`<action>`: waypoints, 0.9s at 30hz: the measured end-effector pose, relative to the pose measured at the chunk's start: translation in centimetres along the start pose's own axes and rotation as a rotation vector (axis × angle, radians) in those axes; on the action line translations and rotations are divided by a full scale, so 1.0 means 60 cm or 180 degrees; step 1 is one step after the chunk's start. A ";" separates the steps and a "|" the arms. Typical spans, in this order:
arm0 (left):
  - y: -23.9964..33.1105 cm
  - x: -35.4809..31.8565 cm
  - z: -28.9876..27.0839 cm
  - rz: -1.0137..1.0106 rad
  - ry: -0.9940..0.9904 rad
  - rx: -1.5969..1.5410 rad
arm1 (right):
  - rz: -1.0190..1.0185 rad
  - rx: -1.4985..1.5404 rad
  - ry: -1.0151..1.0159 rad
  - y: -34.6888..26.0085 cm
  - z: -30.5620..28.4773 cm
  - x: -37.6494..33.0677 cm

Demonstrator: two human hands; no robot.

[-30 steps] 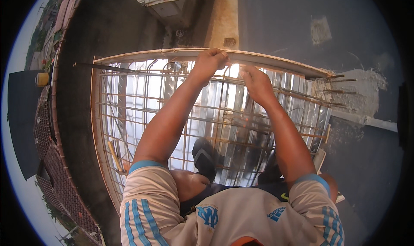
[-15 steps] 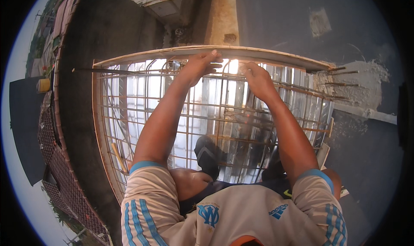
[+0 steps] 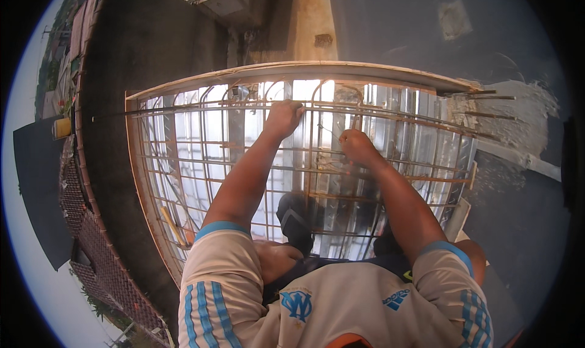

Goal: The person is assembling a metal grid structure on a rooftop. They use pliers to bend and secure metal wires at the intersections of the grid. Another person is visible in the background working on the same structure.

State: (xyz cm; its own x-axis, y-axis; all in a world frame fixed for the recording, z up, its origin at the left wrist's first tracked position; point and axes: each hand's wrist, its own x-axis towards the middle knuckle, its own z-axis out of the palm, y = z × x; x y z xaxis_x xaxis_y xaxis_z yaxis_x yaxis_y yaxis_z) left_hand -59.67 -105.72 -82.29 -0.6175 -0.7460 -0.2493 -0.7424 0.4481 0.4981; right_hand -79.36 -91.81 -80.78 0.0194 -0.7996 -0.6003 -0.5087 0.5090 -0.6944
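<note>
Rooftop concrete all round, with a rusty rebar grid (image 3: 201, 165) over shiny corrugated sheet, boxed by a wooden form edge (image 3: 341, 72). I see my left hand (image 3: 284, 117) curled shut round a long crossing rebar rod (image 3: 183, 109) near the far rim, fingers wrapped over the top. My right hand (image 3: 356, 147) sits fisted lower on the grid, just right of the left fingers; I can't tell what it pinches, maybe tie wire, too small. Feet stand on bars below the fingers. Risks, as I judge them: the rod could slide off its crossing if the left grip loosens. Bare knuckles are close to rusty bar ends (image 3: 487, 97) beyond the right fingers. Footing could slip on thin bars.
</note>
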 end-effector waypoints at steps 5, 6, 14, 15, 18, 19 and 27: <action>-0.026 0.022 0.026 -0.0415 0.0129 -0.0567 | 0.0346 0.0300 0.0205 0.018 0.013 0.018; -0.032 0.026 0.028 -0.0520 -0.0012 -0.0749 | 0.0486 0.0347 0.0152 0.014 0.010 0.021; -0.036 0.033 0.029 -0.0805 -0.0347 -0.0976 | 0.0547 0.0478 -0.0126 -0.017 0.001 0.044; -0.038 0.033 0.024 -0.0904 -0.0429 -0.0987 | 0.0600 0.0497 -0.0227 -0.043 -0.007 0.043; -0.041 0.031 0.017 -0.0962 -0.0325 -0.1111 | 0.0669 0.0544 -0.0390 -0.091 -0.008 0.034; -0.042 0.030 0.014 -0.0931 -0.0274 -0.1162 | 0.0605 0.0538 -0.0398 -0.094 -0.001 0.033; -0.078 -0.029 -0.009 -0.0437 0.1282 0.0663 | 0.0784 0.0462 -0.0564 -0.118 0.050 0.025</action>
State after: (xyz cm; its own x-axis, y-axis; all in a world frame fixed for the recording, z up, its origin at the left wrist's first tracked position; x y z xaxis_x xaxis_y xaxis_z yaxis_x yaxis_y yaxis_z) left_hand -54.99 -106.78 -83.72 -0.3907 -0.9185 0.0613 -0.8719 0.3906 0.2954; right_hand -73.15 -95.63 -77.96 0.0668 -0.5855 -0.8079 -0.3891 0.7303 -0.5614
